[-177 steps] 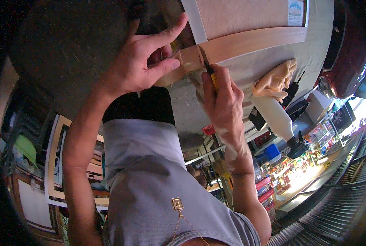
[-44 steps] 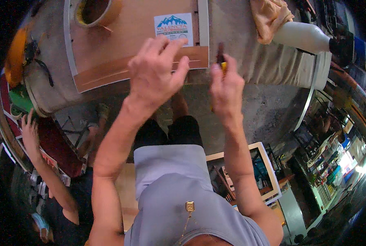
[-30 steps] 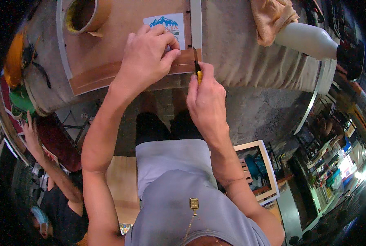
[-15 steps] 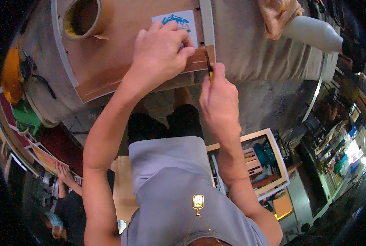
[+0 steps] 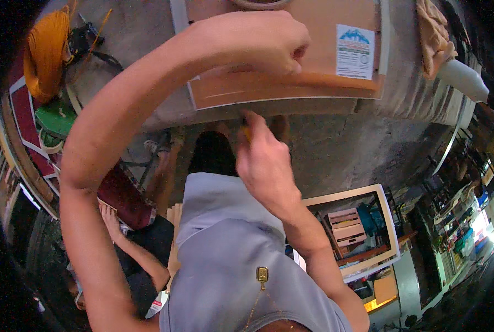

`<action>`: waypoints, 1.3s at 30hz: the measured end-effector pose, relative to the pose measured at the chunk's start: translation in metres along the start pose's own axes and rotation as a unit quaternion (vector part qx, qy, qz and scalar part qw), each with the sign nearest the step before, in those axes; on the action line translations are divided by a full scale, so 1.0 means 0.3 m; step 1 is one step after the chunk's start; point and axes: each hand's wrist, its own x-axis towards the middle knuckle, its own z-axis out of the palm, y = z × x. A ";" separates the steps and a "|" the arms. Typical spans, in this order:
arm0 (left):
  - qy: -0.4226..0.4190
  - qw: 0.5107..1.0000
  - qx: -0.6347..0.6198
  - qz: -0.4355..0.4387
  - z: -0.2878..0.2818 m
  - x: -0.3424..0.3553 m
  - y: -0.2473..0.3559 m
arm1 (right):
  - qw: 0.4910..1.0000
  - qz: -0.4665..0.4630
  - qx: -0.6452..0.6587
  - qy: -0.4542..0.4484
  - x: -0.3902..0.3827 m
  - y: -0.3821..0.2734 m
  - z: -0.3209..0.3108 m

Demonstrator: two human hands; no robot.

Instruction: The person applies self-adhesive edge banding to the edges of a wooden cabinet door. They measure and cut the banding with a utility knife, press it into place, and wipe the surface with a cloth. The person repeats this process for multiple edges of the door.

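My left hand [image 5: 277, 44] is curled closed over the backing panel [image 5: 324, 16]; whatever its fingers hold is hidden. Below it runs a strip of brown tape [image 5: 297, 91] along the panel's near edge. A label sheet [image 5: 355, 52] lies on the panel's right part. My right hand [image 5: 263, 157] is just below that edge, closed on a utility knife [image 5: 247, 131], mostly hidden behind the fingers. The rim of a tape roll [image 5: 261, 4] shows at the top.
Orange cord [image 5: 45, 55] and a green object [image 5: 56, 122] are at the left. A peach cloth [image 5: 435, 33] and white bottle [image 5: 463, 80] lie at the bench's right. A co-worker's hand [image 5: 111, 218] is low left. A frame [image 5: 388, 224] stands behind me, lower right.
Since half a second ago my left hand has moved up and right, curled tighter; my right hand with the knife has dropped down and left, off the taped edge. The panel appears further right in view.
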 end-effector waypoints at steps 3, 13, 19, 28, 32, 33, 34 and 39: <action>0.029 0.999 0.032 0.017 0.036 -0.055 0.009 | 0.999 0.033 0.003 -0.024 0.064 -0.068 0.116; 0.108 0.989 0.069 0.077 0.089 -0.025 -0.049 | 0.999 0.036 -0.035 -0.003 0.091 -0.113 0.201; -0.438 0.898 -0.033 0.005 -0.079 0.212 -0.076 | 0.996 0.022 -0.083 0.021 0.130 -0.114 0.221; 0.051 0.992 -0.062 0.101 0.079 -0.079 -0.067 | 0.993 0.100 -0.051 -0.038 -0.088 -0.091 0.154; 0.126 0.987 -0.082 0.056 0.116 -0.181 0.023 | 0.991 0.129 0.025 0.015 -0.185 0.024 -0.095; 0.155 0.983 -0.099 0.024 0.103 -0.209 0.049 | 0.986 0.164 0.032 0.007 -0.198 0.053 -0.200; 0.195 0.979 -0.058 0.001 0.087 -0.227 0.070 | 0.986 0.157 0.037 0.049 -0.195 0.101 -0.289; 0.139 0.974 0.069 -0.164 0.137 -0.309 0.063 | 0.966 -0.004 -0.139 0.220 0.050 0.395 -0.679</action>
